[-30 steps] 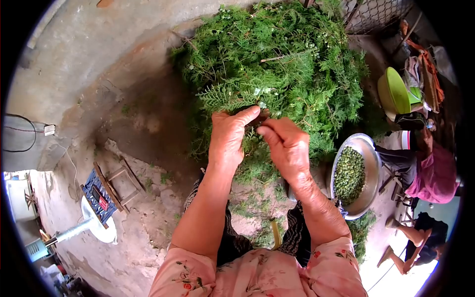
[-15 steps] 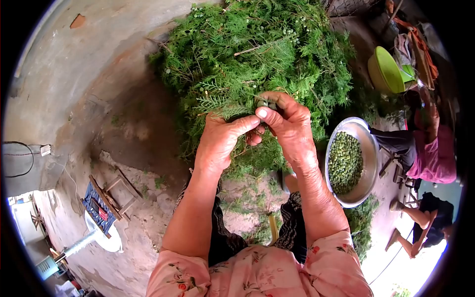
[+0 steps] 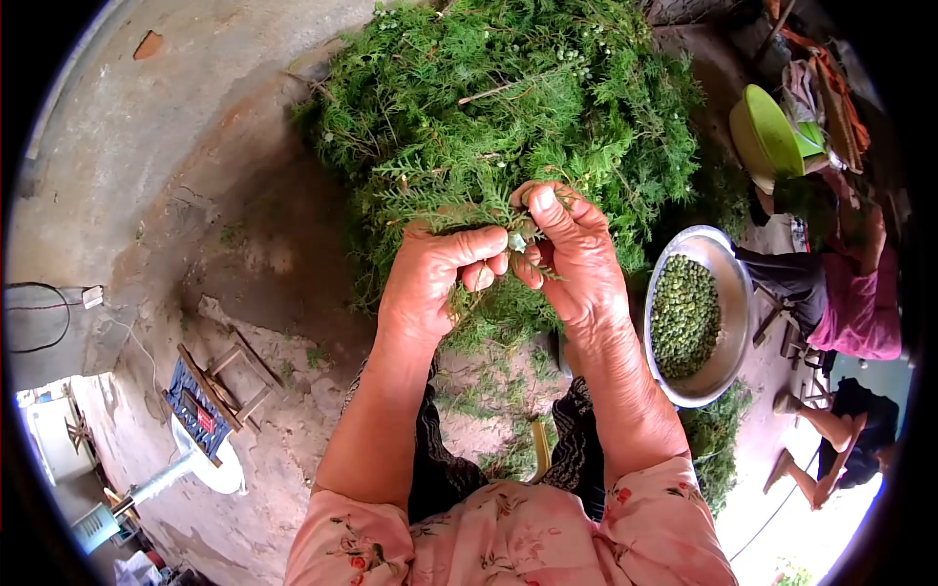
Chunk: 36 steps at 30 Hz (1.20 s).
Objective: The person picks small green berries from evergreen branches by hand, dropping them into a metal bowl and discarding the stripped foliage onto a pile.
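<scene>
My left hand (image 3: 430, 273) pinches a green conifer sprig (image 3: 445, 203) between thumb and fingers. A pale green seed cone (image 3: 519, 238) shows on the sprig just beyond that thumb. My right hand (image 3: 576, 244) is close beside it, with curled fingers and the thumb raised near the index finger. Small leafy tips show around its fingers, but what it grips is hidden. Both hands are over the near side of a large heap of cut conifer branches (image 3: 469, 107).
A metal basin (image 3: 735, 332) of green seed cones (image 3: 684, 317) stands at my right. Beyond it are a lime-green tub (image 3: 767, 132) and a seated person in pink (image 3: 860, 313); another person's legs (image 3: 821, 430) show lower right. At left are a stool (image 3: 200, 405) and a fan (image 3: 210, 464).
My right thumb has lifted away from the left thumb and moved up and right. The seed cone between the hands is now exposed. My left hand keeps its pinch on the sprig.
</scene>
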Available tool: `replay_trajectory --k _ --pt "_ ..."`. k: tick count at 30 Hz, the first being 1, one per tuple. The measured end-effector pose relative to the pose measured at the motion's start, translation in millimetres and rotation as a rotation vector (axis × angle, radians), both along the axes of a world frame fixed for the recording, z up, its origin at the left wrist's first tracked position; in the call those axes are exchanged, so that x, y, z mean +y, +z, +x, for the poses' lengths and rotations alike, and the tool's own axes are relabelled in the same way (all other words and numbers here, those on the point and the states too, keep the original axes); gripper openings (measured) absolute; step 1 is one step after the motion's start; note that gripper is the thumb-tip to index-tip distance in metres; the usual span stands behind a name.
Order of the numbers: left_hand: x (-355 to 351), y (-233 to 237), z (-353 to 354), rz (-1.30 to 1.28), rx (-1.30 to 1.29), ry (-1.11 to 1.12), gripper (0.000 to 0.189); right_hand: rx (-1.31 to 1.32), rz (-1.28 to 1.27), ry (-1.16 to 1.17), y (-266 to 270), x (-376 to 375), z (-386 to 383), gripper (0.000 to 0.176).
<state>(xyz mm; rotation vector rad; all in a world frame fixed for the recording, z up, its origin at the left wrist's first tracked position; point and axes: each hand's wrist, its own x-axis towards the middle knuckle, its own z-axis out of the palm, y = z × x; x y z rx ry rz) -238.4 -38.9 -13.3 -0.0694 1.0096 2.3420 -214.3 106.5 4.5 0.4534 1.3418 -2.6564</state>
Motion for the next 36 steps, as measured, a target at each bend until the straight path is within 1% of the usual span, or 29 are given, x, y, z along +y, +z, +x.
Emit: replay_trajectory --k 2,3,4,6,7,10,11,12,14,16,18,19,20,21,22,24,25,26,28,29,30,32,33,34,35,36 --pt "1.6 5.7 1.2 -0.005 -0.01 0.001 0.007 -0.029 -0.069 -0.118 -0.2 -0.7 -1.2 0.021" --pt "2.9 7.7 1.9 -0.008 -0.022 0.0 0.008 -0.037 -0.027 -0.144 -0.4 3.5 -3.7 0.022" --pt "3.9 7.2 2.3 -0.008 -0.021 0.002 0.008 0.009 -0.007 -0.198 0.6 6.6 -6.7 0.018" --pt "5.6 4.8 2.9 -0.153 -0.011 0.071 0.009 0.066 -0.122 -0.228 -3.3 15.1 -12.9 0.014" --pt "7.7 4.1 2.3 -0.138 -0.022 0.124 0.009 0.089 -0.207 -0.219 -1.5 16.8 -12.9 0.01" --pt "7.1 4.7 -1.3 -0.17 -0.008 0.187 0.011 0.161 -0.228 -0.164 -2.6 16.8 -10.1 0.012" --pt "6.4 3.3 -2.6 -0.174 0.001 0.196 0.012 0.166 -0.11 -0.115 -2.8 14.0 -9.4 0.017" --pt "6.5 2.7 -2.8 -0.174 0.0 0.198 0.012 0.065 0.101 -0.069 -0.1 9.9 -5.5 0.023" --pt "7.6 2.1 -2.5 -0.125 0.038 0.193 0.012 0.139 0.224 0.041 -1.9 0.8 -2.8 0.028" --pt "7.7 2.2 -1.5 -0.124 0.017 0.186 0.011 0.173 0.22 0.115 -1.3 -6.7 -0.7 0.036" --pt "6.6 1.1 -0.6 -0.125 -0.006 0.178 0.011 0.172 0.149 0.105 -1.9 -8.7 -0.7 0.029" --pt "4.8 0.0 -1.4 -0.157 0.006 0.151 0.011 0.17 0.147 0.105 -3.1 -8.2 -0.3 0.029" --pt "3.7 -0.7 -2.0 -0.189 0.018 0.123 0.012 0.123 0.25 0.093 -4.8 -7.1 0.4 0.023" --pt "5.0 0.3 -2.4 -0.148 0.053 0.115 0.012 0.076 0.355 0.08 -6.4 -5.8 0.6 0.018" --pt "3.2 0.2 -1.9 -0.149 0.052 0.114 0.012 0.075 0.353 0.08 -7.3 -4.8 0.4 0.018" --pt "-1.2 0.3 -0.7 -0.055 -0.053 0.034 0.012 0.056 0.038 0.05 -9.2 -2.3 -0.8 0.01" --pt "1.2 0.8 0.4 -0.029 -0.074 0.032 0.013 0.021 -0.113 0.013 -12.6 -0.4 -1.1 0.009" --pt "2.5 -1.5 -0.1 -0.03 -0.075 0.032 0.013 0.02 -0.114 0.013 -14.2 1.0 -2.0 0.009" --pt "4.1 -9.1 -4.0 0.139 -0.117 0.099 0.013 0.085 -0.256 0.027 -15.9 4.0 -5.0 0.012" --pt "-0.6 -10.8 -7.4 0.216 -0.156 0.081 0.015 0.056 -0.27 -0.01 -16.3 6.5 -7.4 0.011" --pt "-4.0 -12.8 -9.3 0.298 -0.133 0.077 0.015 0.056 -0.273 -0.006 -16.8 9.9 -9.6 0.011" --pt "-9.2 -15.0 -12.9 0.389 -0.168 0.091 0.015 0.028 -0.345 -0.126 -17.1 16.1 -11.3 0.011" --pt "-11.5 -15.7 -14.1 0.385 -0.17 0.095 0.015 0.046 -0.403 -0.134 -16.4 16.8 -10.0 0.017" --pt "-13.4 -16.5 -15.8 0.483 -0.16 0.098 0.016 0.03 -0.386 -0.13 -20.2 19.2 -8.7 0.023" --pt "-15.4 -17.7 -17.6 0.582 -0.149 0.1 0.018 0.072 -0.373 -0.048 -23.7 22.5 -7.5 0.026" --pt "-18.5 -20.0 -19.8 0.604 -0.118 0.114 0.02 0.115 -0.359 0.034 -25.7 24.2 -7.0 0.03"
